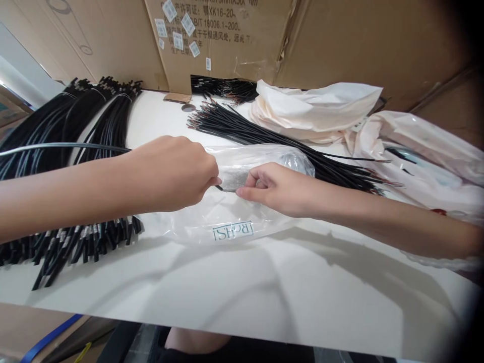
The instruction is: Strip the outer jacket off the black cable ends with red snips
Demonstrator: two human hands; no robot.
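Observation:
My left hand [181, 171] is closed around a black cable [219, 187], and its short tip pokes out past the thumb. What looks like the same cable trails off to the left behind my wrist. Thin bare wires [229, 190] run from that tip to my right hand [264, 184], whose thumb and forefinger pinch their ends. Both hands hover over a clear plastic bag [189, 222] with blue RoHS print, lying flat on the white table [227, 287]. Just behind the bag lies a loose bundle of black cables [264, 133] with stripped, coppery ends.
Tied bundles of black cables [109, 116] fill the left side of the table. Whitish plastic bags [317, 108] lie at the back right. Cardboard boxes [227, 40] with small stickers form a wall behind. More cable ends [223, 86] show through a cut-out there.

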